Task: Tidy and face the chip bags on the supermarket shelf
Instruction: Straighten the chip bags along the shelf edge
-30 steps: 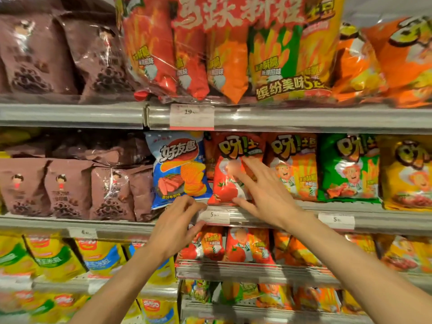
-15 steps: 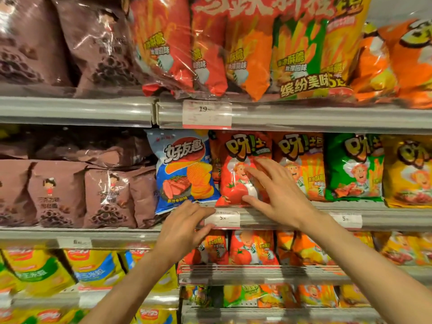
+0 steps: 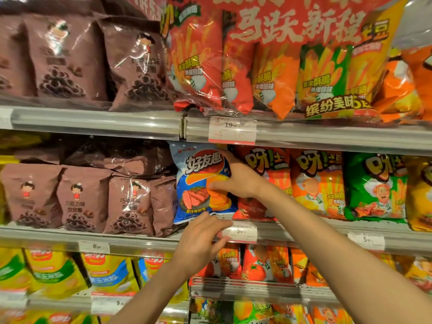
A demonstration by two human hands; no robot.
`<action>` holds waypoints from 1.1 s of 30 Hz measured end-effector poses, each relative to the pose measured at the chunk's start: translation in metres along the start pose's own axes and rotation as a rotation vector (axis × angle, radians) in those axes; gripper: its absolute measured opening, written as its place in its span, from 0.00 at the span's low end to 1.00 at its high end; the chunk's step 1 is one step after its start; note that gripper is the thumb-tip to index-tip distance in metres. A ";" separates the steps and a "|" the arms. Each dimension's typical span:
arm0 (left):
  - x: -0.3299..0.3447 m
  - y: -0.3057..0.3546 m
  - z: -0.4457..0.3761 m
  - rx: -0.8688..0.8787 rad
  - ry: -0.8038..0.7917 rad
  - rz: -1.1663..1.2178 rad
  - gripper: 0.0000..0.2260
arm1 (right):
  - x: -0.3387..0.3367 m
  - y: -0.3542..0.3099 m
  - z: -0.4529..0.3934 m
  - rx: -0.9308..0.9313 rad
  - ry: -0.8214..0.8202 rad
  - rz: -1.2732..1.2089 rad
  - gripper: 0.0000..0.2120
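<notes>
At the front edge of the middle shelf [image 3: 304, 232], a blue chip bag [image 3: 201, 183] stands upright between brown snack bags [image 3: 126, 202] and a red bag [image 3: 264, 164]. The right hand [image 3: 236, 178] grips the blue bag's right side, thumb across its front. The left hand [image 3: 201, 242] rests just beneath with loosely bent fingers touching the shelf rail beside a price tag [image 3: 239, 232], holding nothing.

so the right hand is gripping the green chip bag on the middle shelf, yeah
Not the green bag. In the head view the right hand grips the blue chip bag on the middle shelf; the green bag sits untouched further right.
</notes>
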State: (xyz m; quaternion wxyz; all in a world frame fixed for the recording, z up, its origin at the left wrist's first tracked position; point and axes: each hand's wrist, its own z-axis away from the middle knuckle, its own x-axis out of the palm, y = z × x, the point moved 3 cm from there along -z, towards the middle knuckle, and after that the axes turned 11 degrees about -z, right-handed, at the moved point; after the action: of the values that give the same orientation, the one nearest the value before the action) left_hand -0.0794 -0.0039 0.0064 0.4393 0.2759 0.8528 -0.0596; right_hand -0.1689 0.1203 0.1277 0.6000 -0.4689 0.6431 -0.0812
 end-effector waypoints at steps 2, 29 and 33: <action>0.001 0.001 0.000 0.002 -0.001 0.004 0.14 | 0.003 0.000 -0.004 0.005 -0.006 -0.039 0.51; -0.001 0.005 0.003 -0.007 0.004 0.019 0.13 | 0.000 0.004 0.031 0.014 0.186 0.034 0.41; -0.001 0.010 0.003 -0.006 0.001 -0.030 0.14 | -0.026 0.017 0.066 -0.115 0.263 -0.103 0.38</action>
State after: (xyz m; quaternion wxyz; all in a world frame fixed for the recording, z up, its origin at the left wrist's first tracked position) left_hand -0.0717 0.0030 0.0065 0.4386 0.2617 0.8574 -0.0636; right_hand -0.1256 0.1785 0.1167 0.4778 -0.5201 0.6949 -0.1355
